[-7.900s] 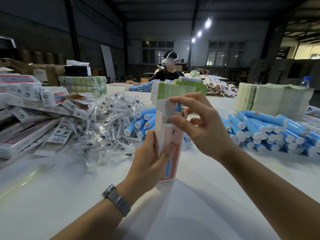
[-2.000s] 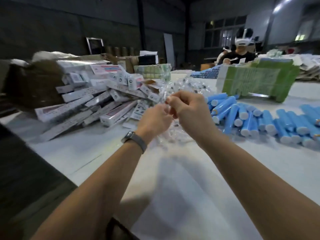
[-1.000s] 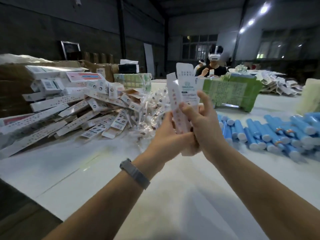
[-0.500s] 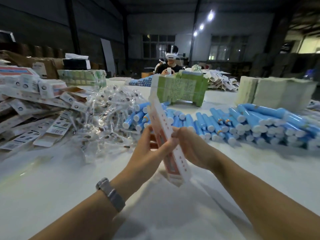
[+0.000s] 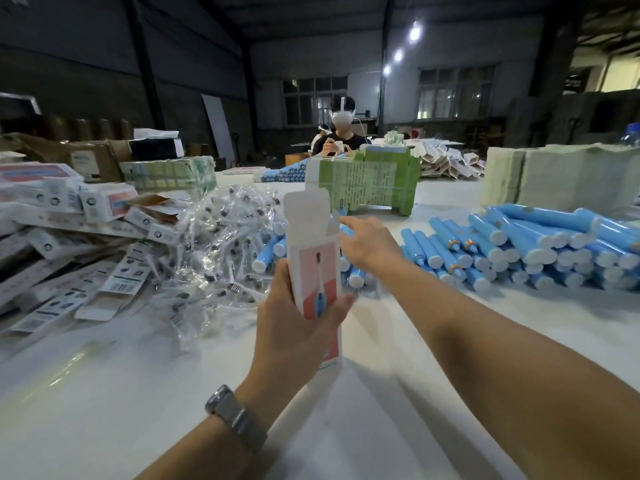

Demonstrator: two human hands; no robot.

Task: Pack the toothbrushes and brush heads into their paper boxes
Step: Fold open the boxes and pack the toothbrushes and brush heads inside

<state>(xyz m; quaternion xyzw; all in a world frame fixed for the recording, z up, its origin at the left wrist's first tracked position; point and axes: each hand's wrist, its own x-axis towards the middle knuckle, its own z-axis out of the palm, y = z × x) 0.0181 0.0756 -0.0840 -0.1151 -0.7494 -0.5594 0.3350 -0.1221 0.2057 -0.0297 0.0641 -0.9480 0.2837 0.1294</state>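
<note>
Partly hidden toothbrushes (image 5: 349, 271), right hand (image 5: 369, 242) fingertips blurred

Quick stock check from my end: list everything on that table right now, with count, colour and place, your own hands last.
Upright paper box with open top flap: one, white and pink, centre, in left hand.
Blue toothbrush handles with white caps: many, heaped centre to right.
Clear-wrapped brush heads: many, transparent pile, centre-left.
Flat and folded paper boxes: many, white and pink, heaped left.
Green printed carton stack: one block, centre back.
Pale sheet stacks: several, right back.
Brown cardboard cartons: a few, left back.
White table: one.
Seated person: one, far side.
Left hand: grips the box; grey wristwatch.
Right hand: fingers extended toward the handles.
</note>
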